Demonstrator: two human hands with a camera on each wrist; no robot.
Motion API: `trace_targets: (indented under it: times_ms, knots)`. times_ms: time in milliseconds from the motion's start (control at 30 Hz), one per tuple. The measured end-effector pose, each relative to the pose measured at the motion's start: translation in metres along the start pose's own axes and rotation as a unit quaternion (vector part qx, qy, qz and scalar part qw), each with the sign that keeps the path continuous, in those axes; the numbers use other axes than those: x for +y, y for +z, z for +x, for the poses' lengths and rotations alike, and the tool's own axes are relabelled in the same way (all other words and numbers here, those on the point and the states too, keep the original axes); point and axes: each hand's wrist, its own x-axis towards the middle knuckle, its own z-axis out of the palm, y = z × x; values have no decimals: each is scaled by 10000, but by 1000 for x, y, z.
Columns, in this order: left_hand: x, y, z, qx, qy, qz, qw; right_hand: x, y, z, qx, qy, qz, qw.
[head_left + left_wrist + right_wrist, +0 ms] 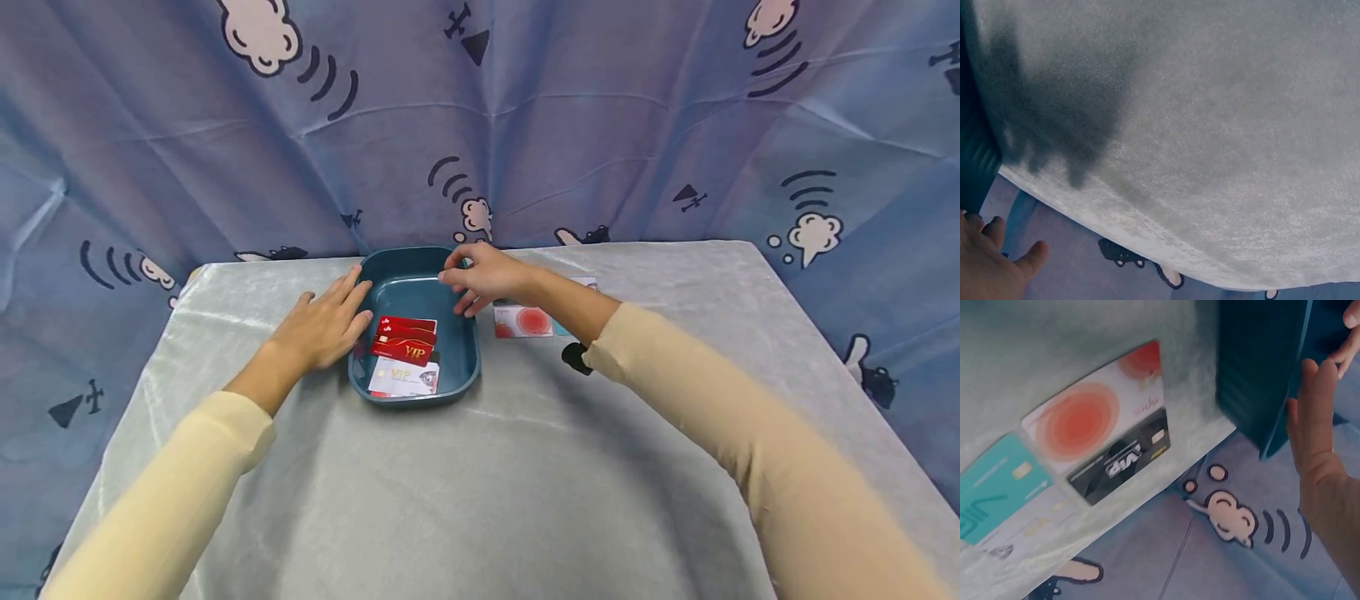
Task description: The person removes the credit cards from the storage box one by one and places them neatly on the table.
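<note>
A dark teal tray [457, 387] sits near the back of the table. My left hand [326, 321] lies along its left rim with fingers spread; in the left wrist view only part of it shows, at the lower left. Over the tray's right rim, my right hand [483, 279] reaches in with loosely bent fingers, and no card shows between them. Inside the tray lie red VIP cards [405, 346], overlapping, with a white VIP card [401, 377] nearer the front.
Right of the tray, under my right forearm, lie a white card with red circles [1079, 422], a black VIP card [1125, 456], a teal card [1000, 487] and a white card [1035, 528]. A pale cloth [450, 500] covers the table; a patterned blue curtain [600, 125] hangs behind.
</note>
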Motion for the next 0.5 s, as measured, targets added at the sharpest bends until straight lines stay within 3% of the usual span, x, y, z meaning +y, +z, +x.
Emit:
trace_targets:
  times_ms: [500]
  knots:
    - [-2, 2, 2, -37, -56, 40, 10000, -3, 28, 16, -707, 784, -241, 9941]
